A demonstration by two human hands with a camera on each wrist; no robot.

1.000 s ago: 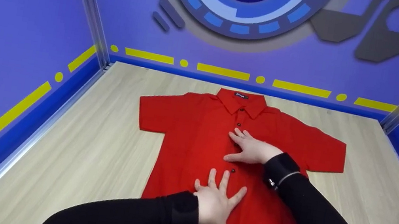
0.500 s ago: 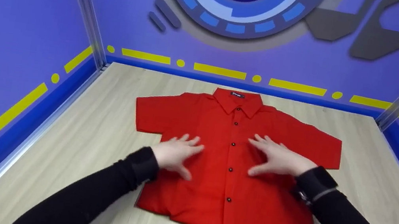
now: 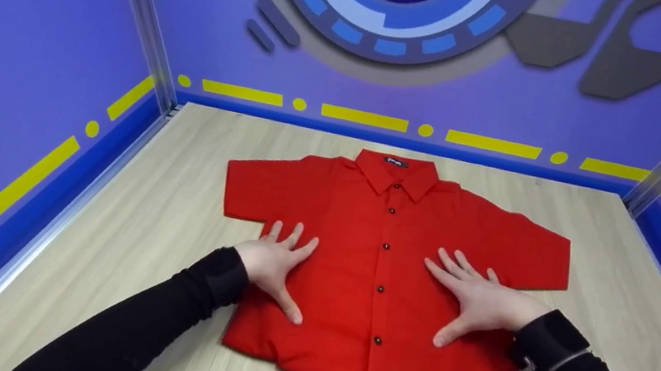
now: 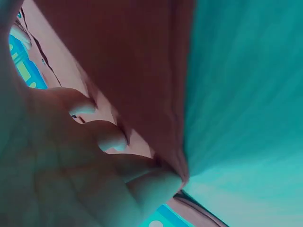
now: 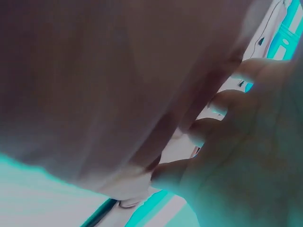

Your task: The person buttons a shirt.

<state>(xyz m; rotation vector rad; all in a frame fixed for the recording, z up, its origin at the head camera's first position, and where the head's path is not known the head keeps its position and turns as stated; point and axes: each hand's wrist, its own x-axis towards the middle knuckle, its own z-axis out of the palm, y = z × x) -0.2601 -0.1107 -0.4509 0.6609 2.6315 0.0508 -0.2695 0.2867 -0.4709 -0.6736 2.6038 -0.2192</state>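
A red short-sleeved button-up shirt (image 3: 345, 281) lies front side up in the head view. Its collar faces the back wall, and dark buttons run down the middle. My left hand (image 3: 274, 266) rests with spread fingers on the shirt's left side, below the sleeve. Opposite it, my right hand (image 3: 481, 302) lies on the right side, fingers spread and thumb pointing toward me. Neither hand grips anything. The bottom hem looks uneven and slightly rumpled. Both wrist views have distorted colours; there the shirt cloth (image 4: 128, 61) appears brownish beside my fingertips.
The shirt lies on a pale wood-grain table (image 3: 171, 187). Blue-purple panels with yellow marks enclose it at the back (image 3: 335, 73) and sides, joined by metal corner posts (image 3: 146, 10). Bare tabletop shows left and right of the shirt.
My left hand has gone from the shirt's lower middle to its left side, and my right hand from the button line to the right side. The shirt has shifted slightly toward me.
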